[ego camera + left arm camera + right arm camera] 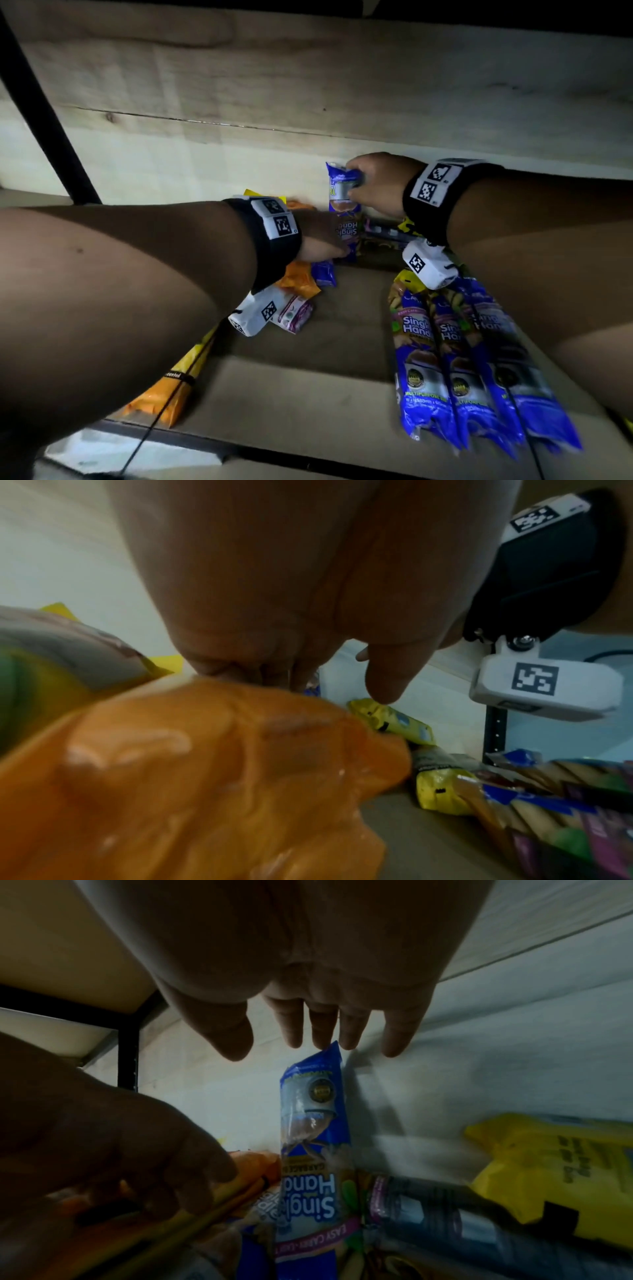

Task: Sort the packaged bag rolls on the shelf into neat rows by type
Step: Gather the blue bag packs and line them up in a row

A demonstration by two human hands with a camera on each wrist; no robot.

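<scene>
A blue bag-roll pack leans upright against the back wall. My right hand is over its top end, fingers straight and spread, fingertips at the pack's tip. My left hand reaches to the pack's lower end, fingers bent down onto an orange pack; whether it grips anything is hidden. Three more blue packs lie side by side at the front right of the shelf.
A dark roll and a yellow pack lie at the back right. A pink-and-white pack and an orange-yellow pack lie at the left. A black post stands at the left; the upper shelf board hangs close overhead.
</scene>
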